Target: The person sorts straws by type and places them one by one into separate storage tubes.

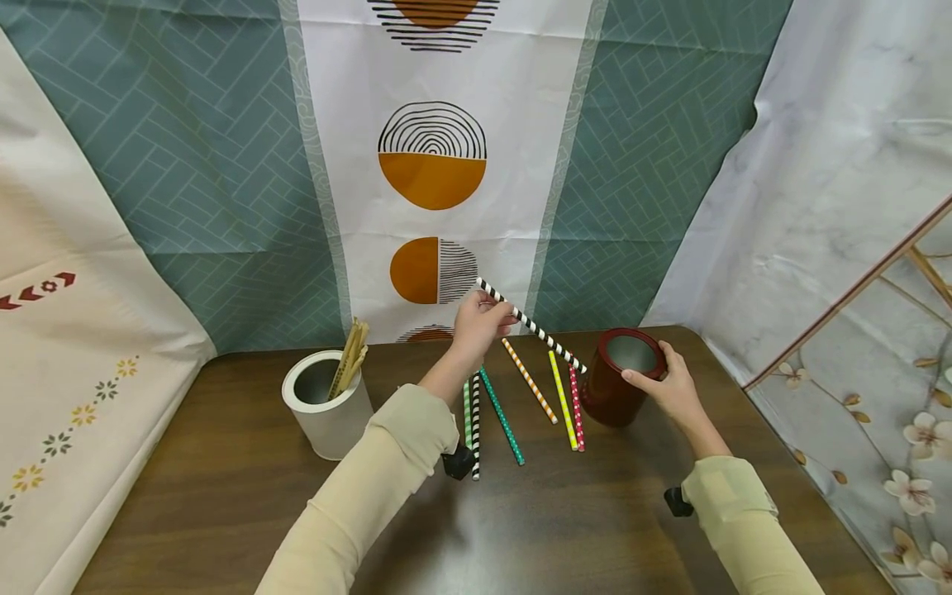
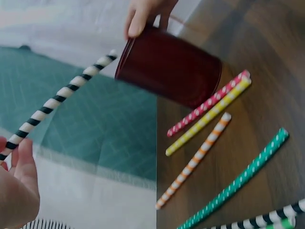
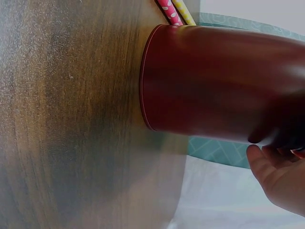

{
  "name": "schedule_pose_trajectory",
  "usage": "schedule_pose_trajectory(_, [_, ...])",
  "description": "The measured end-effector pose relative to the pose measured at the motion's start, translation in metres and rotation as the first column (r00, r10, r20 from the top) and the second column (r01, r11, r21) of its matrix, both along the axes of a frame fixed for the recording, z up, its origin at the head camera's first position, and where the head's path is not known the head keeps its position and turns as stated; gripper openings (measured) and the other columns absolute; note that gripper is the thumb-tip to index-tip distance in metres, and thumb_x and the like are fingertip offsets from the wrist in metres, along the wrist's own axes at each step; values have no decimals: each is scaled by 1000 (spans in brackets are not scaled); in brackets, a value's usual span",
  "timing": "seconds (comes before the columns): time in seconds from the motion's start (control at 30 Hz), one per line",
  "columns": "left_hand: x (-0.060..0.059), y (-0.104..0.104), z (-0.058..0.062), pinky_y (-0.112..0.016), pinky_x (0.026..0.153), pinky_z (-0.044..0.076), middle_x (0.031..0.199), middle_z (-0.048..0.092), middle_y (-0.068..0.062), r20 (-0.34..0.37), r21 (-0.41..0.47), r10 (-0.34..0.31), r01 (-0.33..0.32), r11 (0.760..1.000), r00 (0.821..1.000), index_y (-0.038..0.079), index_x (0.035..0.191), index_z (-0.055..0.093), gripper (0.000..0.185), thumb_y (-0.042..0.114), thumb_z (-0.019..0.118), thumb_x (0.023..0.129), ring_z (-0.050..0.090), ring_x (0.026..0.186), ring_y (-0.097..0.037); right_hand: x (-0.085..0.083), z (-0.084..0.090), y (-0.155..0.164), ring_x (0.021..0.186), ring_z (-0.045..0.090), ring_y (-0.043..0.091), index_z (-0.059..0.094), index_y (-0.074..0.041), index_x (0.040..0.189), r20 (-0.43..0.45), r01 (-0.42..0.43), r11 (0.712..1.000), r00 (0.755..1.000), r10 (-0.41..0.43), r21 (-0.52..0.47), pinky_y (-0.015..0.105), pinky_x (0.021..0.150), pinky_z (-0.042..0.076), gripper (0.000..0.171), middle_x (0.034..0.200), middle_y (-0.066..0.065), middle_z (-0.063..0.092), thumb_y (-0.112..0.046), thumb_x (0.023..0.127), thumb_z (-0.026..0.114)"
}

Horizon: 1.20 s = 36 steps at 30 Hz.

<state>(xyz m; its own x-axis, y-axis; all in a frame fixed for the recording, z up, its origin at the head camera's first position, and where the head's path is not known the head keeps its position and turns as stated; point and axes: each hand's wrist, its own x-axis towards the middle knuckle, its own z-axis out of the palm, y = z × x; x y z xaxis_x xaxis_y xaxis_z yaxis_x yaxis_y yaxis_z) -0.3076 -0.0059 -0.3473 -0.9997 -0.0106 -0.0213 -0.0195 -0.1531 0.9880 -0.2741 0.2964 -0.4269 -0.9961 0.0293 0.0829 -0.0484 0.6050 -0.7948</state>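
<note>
Pinched between the fingers of my left hand (image 1: 478,326) is a black-and-white striped paper straw (image 1: 548,340), raised above the table and slanting down to the right. Its lower end overlaps the left side of a dark red cup (image 1: 611,401) in the head view; in the left wrist view that end (image 2: 106,60) shows close to the cup's rim. My right hand (image 1: 675,387) holds the cup by its upper part, thumb at the near rim and fingers on the right side. The cup stands upright on the table, its grey inside showing.
Left of the cup lie pink dotted (image 1: 576,413), yellow (image 1: 562,401), orange striped (image 1: 530,382) and teal dotted straws (image 1: 502,417). Another black-and-white straw (image 1: 476,438) lies beside a light green one (image 1: 467,417). A white container (image 1: 344,426) holding several tan sticks (image 1: 351,355) stands at left.
</note>
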Motion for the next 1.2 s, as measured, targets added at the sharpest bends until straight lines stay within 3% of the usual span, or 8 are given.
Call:
schedule_pose_trajectory(0.2, [3, 23, 2, -23, 61, 50, 77, 59, -2, -109, 5, 42, -42, 999, 993, 5, 91, 48, 12, 8, 56, 83, 61, 66, -8, -1, -1, -1, 113, 35, 36, 5, -4, 142, -7, 3, 1000, 1000, -3, -11, 46, 87, 37, 91, 139, 26, 18, -38, 80, 61])
schedule_pose_trajectory(0.37, [6, 38, 0, -25, 62, 51, 77, 59, -2, -122, 35, 74, -70, 997, 990, 6, 90, 48, 13, 9, 57, 82, 61, 70, -11, -1, -1, -1, 113, 35, 35, 5, -3, 142, -5, 9, 1000, 1000, -9, -14, 45, 87, 37, 91, 138, 26, 18, -38, 80, 62])
schedule_pose_trajectory(0.5, [9, 50, -1, -27, 64, 52, 83, 62, -9, -136, 11, 73, -72, 997, 988, 3, 92, 49, 15, 10, 58, 83, 64, 79, -22, -1, -2, -1, 113, 35, 34, 6, -2, 142, -9, 14, 1000, 1000, -14, -16, 44, 87, 37, 90, 138, 26, 19, -37, 80, 62])
schedule_pose_trajectory(0.7, [12, 69, -3, -21, 60, 50, 85, 64, -12, -191, -94, 55, -74, 993, 980, 4, 89, 51, 12, 13, 57, 84, 64, 79, -26, -2, -2, -1, 115, 34, 35, 8, -1, 141, -17, 18, 1000, 1000, -18, -25, 45, 89, 35, 90, 138, 27, 19, -36, 79, 63])
schedule_pose_trajectory(1.0, [19, 92, -10, -17, 52, 40, 91, 65, -7, -218, -269, -15, -46, 962, 976, 7, 97, 52, 15, 16, 56, 86, 64, 71, -14, -2, 0, 0, 115, 34, 35, 6, -3, 142, -4, 18, 1000, 1000, -18, -20, 45, 89, 35, 91, 138, 27, 18, -37, 79, 62])
schedule_pose_trajectory(1.2, [21, 102, -17, -19, 61, 42, 92, 66, -5, -219, -320, -32, -41, 947, 975, 7, 99, 55, 16, 18, 55, 87, 66, 78, -12, -2, 0, -1, 112, 36, 33, 7, -2, 142, -5, 24, 1000, 1000, -24, -14, 39, 87, 37, 90, 137, 26, 20, -36, 79, 63])
